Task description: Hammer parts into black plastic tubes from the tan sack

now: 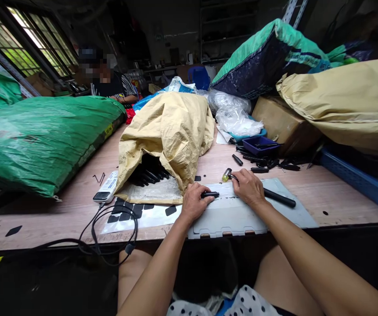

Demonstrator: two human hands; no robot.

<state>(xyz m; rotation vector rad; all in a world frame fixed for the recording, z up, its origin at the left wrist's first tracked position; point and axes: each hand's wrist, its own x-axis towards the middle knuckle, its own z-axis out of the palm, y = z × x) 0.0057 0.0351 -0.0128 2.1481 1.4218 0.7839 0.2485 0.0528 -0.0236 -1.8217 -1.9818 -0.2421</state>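
Sitting at wooden table (77, 193), beside large tan sack (169, 131), leaning over grey mat (228, 217). Closing right hand (248, 188) around small black-handled hammer (278, 198), resting it on mat. Pinching short black rod (210, 194) with left hand (193, 204), fingers narrowed, pressing it flat onto mat near hammer head.
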